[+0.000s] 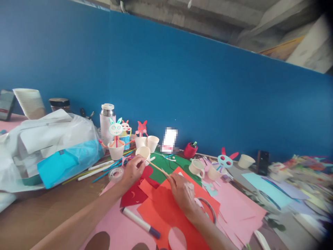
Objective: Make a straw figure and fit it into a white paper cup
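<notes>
A thin tan stick (158, 168) runs between my two hands above red and orange paper. The fingers of my right hand (181, 192) are closed on its near end. My left hand (135, 169) pinches at its far end, close to a white paper cup (143, 152); the fingertips overlap the cup, and I cannot tell whether they touch it. Beneath my right hand lie orange paper sheets (166, 205) and scissors (212, 208), partly hidden. A capped white marker (140, 222) lies nearer me, and a tape roll (116, 173) is left of my left hand.
Rabbit-faced paper cups (116, 151) stand at the back beside a flask (107, 121). A phone (169, 140) leans near the blue wall (182, 86). A plastic bag of paper (52, 149) fills the left; another rabbit cup (215, 172) and paper scraps (307, 180) are right.
</notes>
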`<action>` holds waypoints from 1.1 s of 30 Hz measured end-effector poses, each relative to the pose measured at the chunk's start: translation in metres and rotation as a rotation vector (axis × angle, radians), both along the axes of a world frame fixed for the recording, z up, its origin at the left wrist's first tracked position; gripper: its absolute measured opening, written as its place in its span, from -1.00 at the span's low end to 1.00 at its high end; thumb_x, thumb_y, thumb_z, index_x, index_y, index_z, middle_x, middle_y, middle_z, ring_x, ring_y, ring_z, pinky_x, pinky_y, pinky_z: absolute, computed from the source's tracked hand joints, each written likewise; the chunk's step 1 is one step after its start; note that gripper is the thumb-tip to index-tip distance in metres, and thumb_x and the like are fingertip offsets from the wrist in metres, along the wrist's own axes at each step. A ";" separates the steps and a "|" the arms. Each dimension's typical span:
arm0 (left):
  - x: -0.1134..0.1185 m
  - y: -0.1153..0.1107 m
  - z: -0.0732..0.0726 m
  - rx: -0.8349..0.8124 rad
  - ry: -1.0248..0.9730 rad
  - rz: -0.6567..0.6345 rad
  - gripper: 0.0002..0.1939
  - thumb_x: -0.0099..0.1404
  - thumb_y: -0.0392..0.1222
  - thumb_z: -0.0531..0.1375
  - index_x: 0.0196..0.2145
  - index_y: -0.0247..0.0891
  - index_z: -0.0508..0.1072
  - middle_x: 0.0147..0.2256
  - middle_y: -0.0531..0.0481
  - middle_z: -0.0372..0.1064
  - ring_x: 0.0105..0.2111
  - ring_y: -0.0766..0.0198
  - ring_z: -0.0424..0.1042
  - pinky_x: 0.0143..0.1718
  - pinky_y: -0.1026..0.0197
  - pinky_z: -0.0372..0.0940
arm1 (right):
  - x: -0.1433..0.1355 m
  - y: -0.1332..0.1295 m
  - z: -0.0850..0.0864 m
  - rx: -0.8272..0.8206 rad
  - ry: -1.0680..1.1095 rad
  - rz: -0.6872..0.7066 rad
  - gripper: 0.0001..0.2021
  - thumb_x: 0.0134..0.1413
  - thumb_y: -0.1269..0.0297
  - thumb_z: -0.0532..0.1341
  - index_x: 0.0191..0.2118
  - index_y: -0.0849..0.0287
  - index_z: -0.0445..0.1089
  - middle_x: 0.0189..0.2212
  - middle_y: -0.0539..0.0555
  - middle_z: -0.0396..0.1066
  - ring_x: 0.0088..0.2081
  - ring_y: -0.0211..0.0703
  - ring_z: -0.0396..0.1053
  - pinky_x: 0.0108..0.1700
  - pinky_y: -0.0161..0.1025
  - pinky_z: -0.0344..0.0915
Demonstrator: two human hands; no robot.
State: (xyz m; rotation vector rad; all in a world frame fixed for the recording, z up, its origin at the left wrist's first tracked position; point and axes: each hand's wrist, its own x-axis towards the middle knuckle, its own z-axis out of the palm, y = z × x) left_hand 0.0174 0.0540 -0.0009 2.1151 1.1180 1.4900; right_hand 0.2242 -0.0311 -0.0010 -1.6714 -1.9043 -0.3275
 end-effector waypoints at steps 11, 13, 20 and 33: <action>0.000 -0.002 0.004 -0.020 -0.015 0.001 -0.84 0.15 -0.32 0.04 -0.44 -0.26 0.42 -0.43 0.02 0.39 -0.42 0.32 0.34 -0.39 0.32 0.22 | 0.003 0.000 0.001 0.048 -0.086 -0.002 -0.73 0.21 0.22 -0.02 -0.37 0.12 0.38 -0.55 -0.01 0.40 -0.50 -0.26 0.31 -0.47 -0.31 -0.07; 0.001 -0.001 0.004 -0.039 -0.023 0.009 -0.84 0.15 -0.31 0.05 -0.41 -0.26 0.43 -0.43 0.02 0.39 -0.44 0.32 0.34 -0.42 0.32 0.22 | 0.003 0.000 0.001 0.041 -0.058 0.010 -0.73 0.22 0.21 -0.02 -0.34 0.11 0.38 -0.54 -0.02 0.41 -0.48 -0.26 0.32 -0.46 -0.32 -0.06; 0.002 0.000 -0.001 -0.053 -0.033 0.039 -0.83 0.16 -0.30 0.04 -0.36 -0.27 0.43 -0.42 0.00 0.41 -0.45 0.31 0.37 -0.39 0.30 0.25 | 0.004 0.002 0.002 0.058 -0.122 0.025 -0.69 0.23 0.21 -0.05 -0.39 0.13 0.38 -0.54 0.01 0.39 -0.49 -0.25 0.31 -0.46 -0.30 -0.06; 0.005 -0.006 0.002 -0.007 -0.043 0.033 -0.85 0.17 -0.32 0.04 -0.40 -0.27 0.41 -0.38 -0.02 0.39 -0.35 0.30 0.36 -0.31 0.32 0.24 | -0.003 -0.003 0.010 -0.250 -0.022 -0.095 -0.72 0.21 0.18 -0.03 -0.38 0.06 0.38 -0.52 -0.04 0.44 -0.50 -0.28 0.34 -0.50 -0.34 -0.08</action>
